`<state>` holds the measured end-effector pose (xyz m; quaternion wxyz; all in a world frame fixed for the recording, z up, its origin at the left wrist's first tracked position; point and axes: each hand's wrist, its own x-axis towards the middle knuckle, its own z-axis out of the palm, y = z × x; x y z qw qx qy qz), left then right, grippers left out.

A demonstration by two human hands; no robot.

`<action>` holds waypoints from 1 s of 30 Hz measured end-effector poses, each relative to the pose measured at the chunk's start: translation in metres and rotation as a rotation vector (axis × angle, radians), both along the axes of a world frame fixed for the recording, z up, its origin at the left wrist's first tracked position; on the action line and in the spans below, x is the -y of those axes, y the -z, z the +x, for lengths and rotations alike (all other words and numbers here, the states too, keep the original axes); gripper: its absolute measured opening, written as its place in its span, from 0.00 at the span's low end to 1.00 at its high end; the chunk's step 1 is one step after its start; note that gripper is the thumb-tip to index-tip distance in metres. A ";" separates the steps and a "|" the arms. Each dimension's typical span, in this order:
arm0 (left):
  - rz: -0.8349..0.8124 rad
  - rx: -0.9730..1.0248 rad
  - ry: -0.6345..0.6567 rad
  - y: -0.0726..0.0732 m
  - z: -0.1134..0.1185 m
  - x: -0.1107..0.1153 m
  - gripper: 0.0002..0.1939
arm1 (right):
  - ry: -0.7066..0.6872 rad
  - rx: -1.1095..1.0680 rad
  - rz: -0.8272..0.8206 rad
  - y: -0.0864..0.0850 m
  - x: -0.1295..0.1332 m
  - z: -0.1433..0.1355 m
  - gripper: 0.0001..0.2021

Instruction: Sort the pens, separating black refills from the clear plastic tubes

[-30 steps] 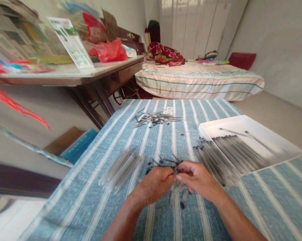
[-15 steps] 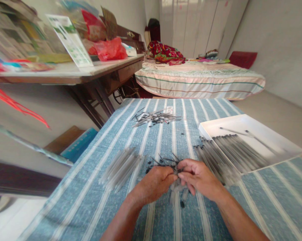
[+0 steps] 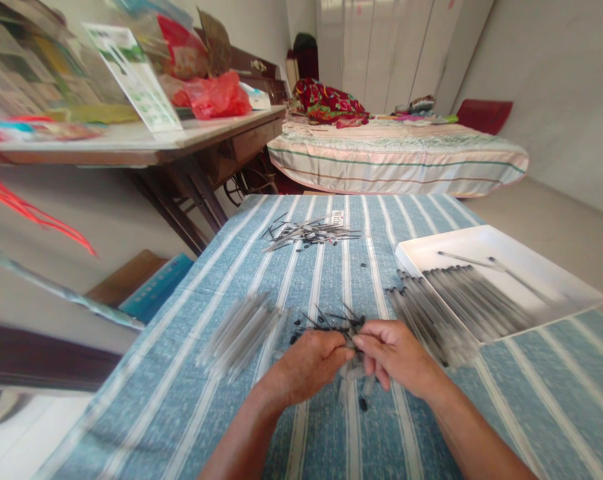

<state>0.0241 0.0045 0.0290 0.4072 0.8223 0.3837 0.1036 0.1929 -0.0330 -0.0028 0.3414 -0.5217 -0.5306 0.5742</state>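
My left hand (image 3: 309, 367) and my right hand (image 3: 399, 353) meet over the middle of the cloth, fingertips pinched close together. Whatever they pinch is too small and too covered by fingers to name. Beneath and behind them lies a loose heap of thin dark refills and small black pen parts (image 3: 331, 323). Clear plastic pieces (image 3: 349, 390) and a black cap (image 3: 363, 404) lie just in front of the fingers. Left of my hands is a bundle of clear pen barrels (image 3: 239, 333). To the right, a row of black-ended pens (image 3: 421, 313) lies against a white tray (image 3: 566, 283).
More pens (image 3: 476, 300) lie inside the tray. Another pile of refills and small parts (image 3: 311, 233) sits farther back on the striped cloth (image 3: 191, 347). A wooden table (image 3: 221, 137) with a red bag (image 3: 219, 97) stands left; a bed (image 3: 396, 157) stands behind.
My right hand has shifted very slightly, its fingertips staying against the left hand's. The view has moved a little; the piles and tray are unchanged.
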 end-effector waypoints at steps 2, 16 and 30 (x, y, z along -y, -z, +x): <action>-0.002 -0.011 0.007 0.001 0.000 0.000 0.15 | -0.014 -0.029 -0.016 -0.002 0.000 0.001 0.12; 0.387 -0.642 -0.579 -0.027 -0.066 -0.034 0.16 | 0.084 0.179 0.048 0.004 -0.006 0.009 0.04; 0.471 -0.694 -0.650 -0.014 -0.063 -0.039 0.20 | 0.140 1.382 -0.009 -0.016 -0.009 0.039 0.12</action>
